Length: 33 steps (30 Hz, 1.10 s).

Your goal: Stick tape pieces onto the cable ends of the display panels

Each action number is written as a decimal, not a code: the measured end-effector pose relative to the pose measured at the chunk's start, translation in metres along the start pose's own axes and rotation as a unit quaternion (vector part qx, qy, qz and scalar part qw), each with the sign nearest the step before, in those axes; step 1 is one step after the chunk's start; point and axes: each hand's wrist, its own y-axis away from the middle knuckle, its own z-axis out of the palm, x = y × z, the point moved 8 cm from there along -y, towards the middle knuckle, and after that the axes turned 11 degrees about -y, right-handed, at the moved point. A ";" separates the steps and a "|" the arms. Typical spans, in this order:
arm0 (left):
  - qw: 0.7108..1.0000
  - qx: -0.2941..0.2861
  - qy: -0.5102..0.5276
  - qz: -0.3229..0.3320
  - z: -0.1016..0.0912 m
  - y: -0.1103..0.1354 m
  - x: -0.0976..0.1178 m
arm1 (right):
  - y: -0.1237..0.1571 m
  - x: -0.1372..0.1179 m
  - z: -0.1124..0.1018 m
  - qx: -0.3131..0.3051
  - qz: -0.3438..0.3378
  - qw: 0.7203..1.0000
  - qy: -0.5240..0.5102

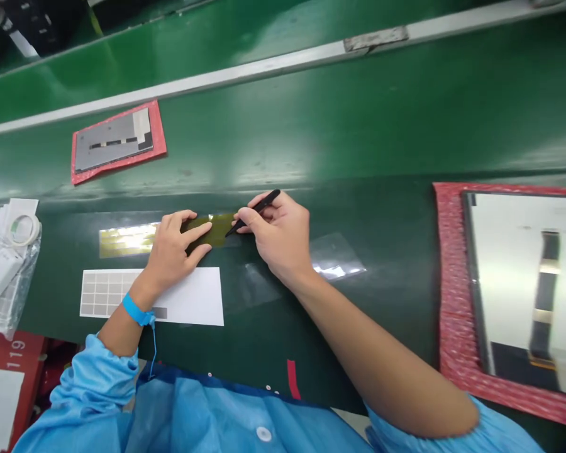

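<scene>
The left hand (172,248), fingers spread, rests on the amber strip (127,241) on the counter (382,151) while the right hand (283,236) grips a black pen-like tool (265,201) at the strip's right end, apparently working that edge, which calls for fine tip control.

Hands (172,246) touch amber film (221,231) and black tool (264,202).

The left hand (172,244) lies back upward, its fingers (198,234) spread and lightly bent, the left forearm (121,330) slanting up from the lower left. Near it, the right hand (285,236) curls into a pinch grip, the bare right forearm (387,355) stretched diagonally from the lower right.
</scene>
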 end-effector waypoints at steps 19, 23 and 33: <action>0.992 0.099 -0.039 0.072 -0.030 0.002 0.000 | -0.066 -0.096 -0.094 0.081 -0.031 0.971 0.222; 0.988 0.127 -0.041 0.077 -0.053 0.020 0.029 | -0.125 -0.169 -0.211 0.224 -0.018 0.858 0.461; 0.984 0.135 -0.029 0.114 -0.046 0.025 0.070 | -0.207 -0.160 -0.325 0.120 0.123 0.564 0.808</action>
